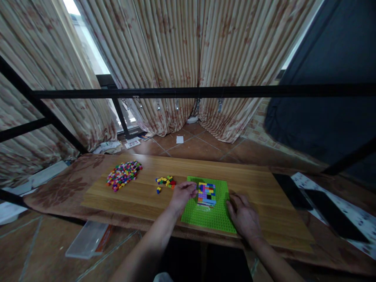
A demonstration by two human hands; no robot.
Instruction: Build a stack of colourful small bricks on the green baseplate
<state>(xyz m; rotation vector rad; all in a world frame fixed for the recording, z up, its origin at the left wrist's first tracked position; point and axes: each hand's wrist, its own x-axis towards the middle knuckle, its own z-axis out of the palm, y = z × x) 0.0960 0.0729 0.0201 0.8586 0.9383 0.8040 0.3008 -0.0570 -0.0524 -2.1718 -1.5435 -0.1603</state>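
Observation:
A green studded baseplate (219, 219) lies on the wooden board, bearing a block built of many-coloured toy bricks (207, 194). At the block's left side is my left hand (184, 194), its fingertips drawn together in a pinch; whatever they may hold is too small to make out. My right hand (244, 216) rests at the baseplate's right edge, fingers stretched out and loosely bent, with nothing visible in it. Just left of my left hand are several loose bricks (165, 181), mostly yellow, green and red, with a small blue and yellow piece (159, 190) nearer me.
A large heap of small coloured bricks (124, 174) lies at the left of the wooden board (141, 207). Dark flat objects (335, 215) lie on the right. A black rail (188, 92) runs across behind, before curtains. Below the left side is a clear plastic box (86, 239).

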